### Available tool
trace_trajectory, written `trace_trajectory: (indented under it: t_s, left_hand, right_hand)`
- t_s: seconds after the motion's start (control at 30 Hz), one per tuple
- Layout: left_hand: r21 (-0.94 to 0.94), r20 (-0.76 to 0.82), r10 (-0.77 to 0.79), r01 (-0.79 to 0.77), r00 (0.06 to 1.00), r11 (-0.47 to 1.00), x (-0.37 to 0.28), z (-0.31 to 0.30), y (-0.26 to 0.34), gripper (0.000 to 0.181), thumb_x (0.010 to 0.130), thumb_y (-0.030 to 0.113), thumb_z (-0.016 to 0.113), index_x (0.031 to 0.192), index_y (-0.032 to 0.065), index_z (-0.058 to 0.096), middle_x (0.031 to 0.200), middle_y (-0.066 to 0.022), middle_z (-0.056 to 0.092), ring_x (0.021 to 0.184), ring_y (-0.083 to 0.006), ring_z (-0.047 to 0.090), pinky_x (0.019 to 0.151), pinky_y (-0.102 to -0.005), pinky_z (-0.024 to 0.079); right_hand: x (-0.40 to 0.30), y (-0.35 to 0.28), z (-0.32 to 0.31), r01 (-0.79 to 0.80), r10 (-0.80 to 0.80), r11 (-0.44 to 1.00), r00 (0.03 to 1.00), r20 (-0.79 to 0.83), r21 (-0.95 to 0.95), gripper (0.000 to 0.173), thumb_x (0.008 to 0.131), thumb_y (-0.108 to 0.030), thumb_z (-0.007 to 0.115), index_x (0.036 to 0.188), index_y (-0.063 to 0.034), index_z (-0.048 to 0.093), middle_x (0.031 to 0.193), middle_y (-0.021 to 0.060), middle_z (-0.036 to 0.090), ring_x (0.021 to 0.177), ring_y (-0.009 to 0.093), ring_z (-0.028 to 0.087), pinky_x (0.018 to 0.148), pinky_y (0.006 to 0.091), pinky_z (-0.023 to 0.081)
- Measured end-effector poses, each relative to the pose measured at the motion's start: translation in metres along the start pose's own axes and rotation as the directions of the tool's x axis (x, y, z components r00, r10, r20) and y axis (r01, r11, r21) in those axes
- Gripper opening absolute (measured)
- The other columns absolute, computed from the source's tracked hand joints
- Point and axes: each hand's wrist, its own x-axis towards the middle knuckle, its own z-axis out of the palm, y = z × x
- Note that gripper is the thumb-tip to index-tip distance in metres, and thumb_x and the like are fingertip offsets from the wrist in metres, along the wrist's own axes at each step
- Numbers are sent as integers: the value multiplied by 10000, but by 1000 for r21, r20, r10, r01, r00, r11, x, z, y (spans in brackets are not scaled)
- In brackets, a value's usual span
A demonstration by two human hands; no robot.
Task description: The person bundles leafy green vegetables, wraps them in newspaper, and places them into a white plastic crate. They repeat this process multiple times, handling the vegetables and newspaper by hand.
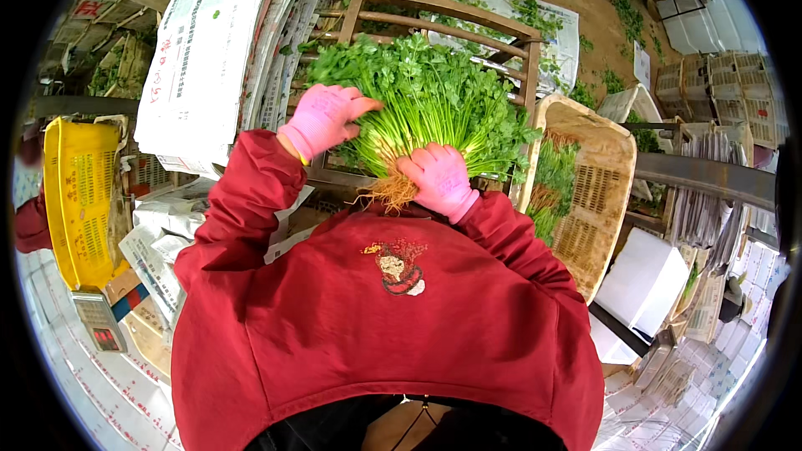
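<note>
A large bunch of leafy green herbs with thin stems, looking like coriander, lies on a slatted brown rack, its leaves fanned away from me. Its tangled brown roots point towards my chest. My right hand, in a pink glove, is closed around the stem bases just right of the roots. At the bunch's left edge is my left hand, also in a pink glove with fingertips bare. Its fingers are bent and one reaches over the stems; whether it pinches any is unclear. Leaves beside it are blurred.
Stacked newspapers stand at the left, by a yellow plastic crate and a digital scale display. The rack's frame curves behind the herbs. At the right, a pale crate holds more rooted greens. A white box stands beyond it.
</note>
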Motion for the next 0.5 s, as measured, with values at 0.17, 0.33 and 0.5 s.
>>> trace_trajectory:
  t_s: [0.17,0.33,0.5]
  left_hand:
    - [167,-150,-143,168,978,971,5,-60,-29,178,855,193,736,1016,129,694,884,-59,648,780,-192,638,679,-345,522]
    - [-566,-549,-645,331,531,755,45,-126,-46,323,991,325,637,1140,40,664,986,-70,694,759,-185,644,695,-336,516]
    - [-683,-608,-510,-74,608,727,87,-130,-157,719,1002,73,559,1605,160,177,1152,-153,611,1014,-228,585,916,-348,464]
  right_hand:
    - [1,-3,1,-94,96,995,993,-74,32,401,676,-231,723,1072,-203,664,840,-9,573,795,224,588,662,385,465]
    - [-1,1,4,-79,79,997,997,11,-7,326,674,-242,717,989,-199,644,829,-7,571,819,229,591,660,387,463]
    - [7,-6,-2,-30,30,999,1000,-7,34,276,686,-235,707,951,-202,636,808,-5,565,791,229,592,651,387,460]
